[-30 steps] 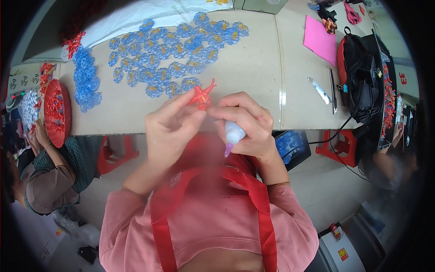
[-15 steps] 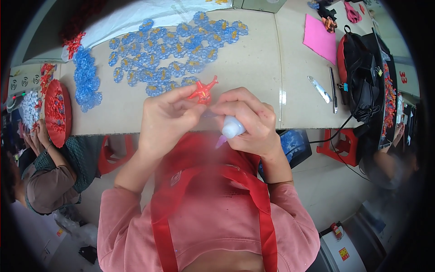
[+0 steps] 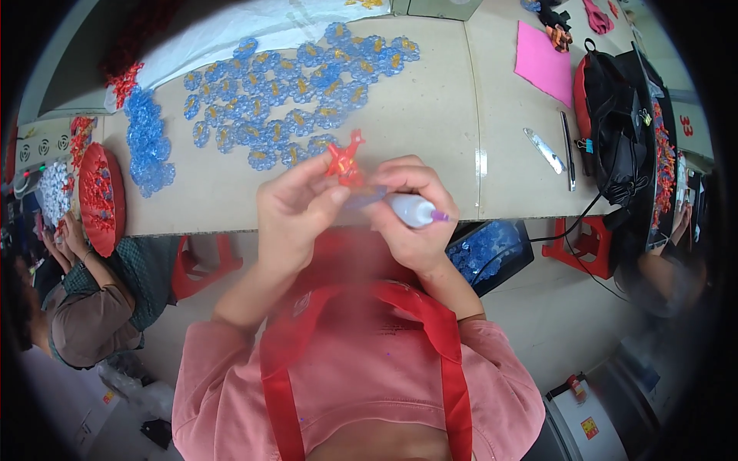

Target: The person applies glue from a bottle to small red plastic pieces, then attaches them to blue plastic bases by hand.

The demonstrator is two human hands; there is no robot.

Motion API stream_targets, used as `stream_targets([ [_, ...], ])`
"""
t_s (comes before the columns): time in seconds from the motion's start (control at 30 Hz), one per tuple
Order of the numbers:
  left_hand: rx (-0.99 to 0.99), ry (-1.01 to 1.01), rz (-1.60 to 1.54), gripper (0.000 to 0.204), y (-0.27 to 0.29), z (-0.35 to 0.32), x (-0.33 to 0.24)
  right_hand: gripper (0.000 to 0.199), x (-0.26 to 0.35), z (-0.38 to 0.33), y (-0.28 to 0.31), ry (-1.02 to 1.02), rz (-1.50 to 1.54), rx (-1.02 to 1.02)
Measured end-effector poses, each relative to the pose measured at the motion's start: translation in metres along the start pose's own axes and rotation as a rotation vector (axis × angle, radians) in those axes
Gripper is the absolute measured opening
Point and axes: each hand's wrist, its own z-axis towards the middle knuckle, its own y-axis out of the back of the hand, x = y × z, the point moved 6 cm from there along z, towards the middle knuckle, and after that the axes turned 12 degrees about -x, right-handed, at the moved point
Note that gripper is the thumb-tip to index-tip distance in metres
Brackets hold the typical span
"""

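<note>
My left hand (image 3: 294, 215) pinches a small red plastic figurine (image 3: 346, 163) with raised limbs and yellowish marks on its front. In my right hand (image 3: 407, 242) lies a white squeeze bottle (image 3: 411, 209), its purple tip pointing away to the right. A bluish see-through piece (image 3: 365, 198) sits between the two hands, just under the figurine. It is blurred, and both hands' fingers seem to touch it. Beyond my hands, many blue clear flower-shaped pieces (image 3: 300, 121) with yellow centres are spread over the table (image 3: 438, 138).
A heap of blue pieces (image 3: 147, 142) and a red tray (image 3: 96, 223) of small parts lie left. Right are a pink sheet (image 3: 543, 63), tweezers (image 3: 567, 150), a silvery blade-like strip (image 3: 543, 151) and a black bag (image 3: 619, 115). A dark bin (image 3: 500, 253) stands below the edge.
The bottle has turned so its purple tip points right instead of down-left. The figurine has tilted, and the bluish piece between my hands shows more. Both hands have shifted slightly.
</note>
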Motion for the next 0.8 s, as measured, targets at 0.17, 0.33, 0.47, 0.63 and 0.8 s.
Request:
stream_targets([
  [0.17,-0.085,0.092,0.076,0.033,0.002,0.007,0.004,0.027,-0.012,0.001,0.003,0.068,0.002,0.012],
  [0.33,-0.100,0.052,0.078,0.034,-0.005,0.007,0.002,0.025,-0.017,-0.002,0.007,-0.048,0.139,-0.151],
  [0.47,-0.085,0.121,0.055,0.034,-0.004,0.010,0.008,0.028,-0.016,-0.006,0.006,-0.041,0.146,-0.156],
  [0.63,-0.061,0.082,-0.074,0.035,-0.003,0.006,0.010,0.034,-0.012,-0.004,0.005,0.028,0.074,-0.106],
  [0.8,0.020,-0.002,-0.054,0.037,-0.004,0.003,0.005,0.031,-0.004,-0.006,0.008,0.159,0.083,-0.095],
])
